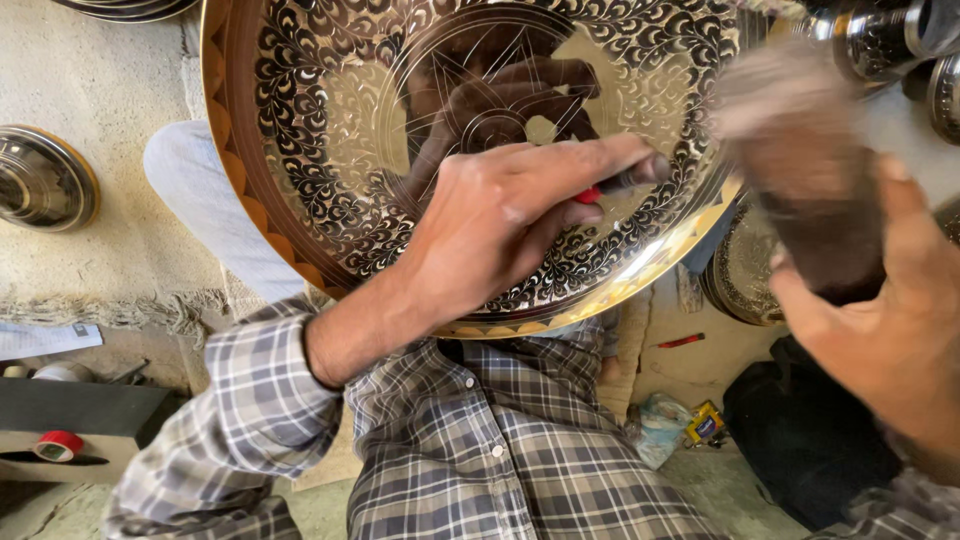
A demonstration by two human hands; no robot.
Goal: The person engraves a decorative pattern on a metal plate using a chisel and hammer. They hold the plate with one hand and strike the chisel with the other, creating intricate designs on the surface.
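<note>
Nearest the camera, a plaid shirt [480, 450] fills the bottom of the view. To its left sits a dark box [85, 410] with a red tape roll [58, 445] against it and a white paper [45, 338] just beyond. To the right lie a black bag [800, 440], a small yellow packet [706, 424] and a red pen [682, 341] on the floor.

Above the shirt, the left hand [490, 225] is clenched around a red-handled tool [620, 183] whose tip touches the engraved brass plate [330, 150]. The plate leans tilted on the person's lap, over a pale trouser knee [200, 190]. The right hand [880, 320] grips a blurred dark mallet [810, 180], which hides part of the plate's right rim.

A smaller engraved dish [740, 275] lies just behind that rim. Farther off, a steel bowl [40, 180] rests on the beige rug [100, 80], and more metalware [890, 35] stands at the top right.
</note>
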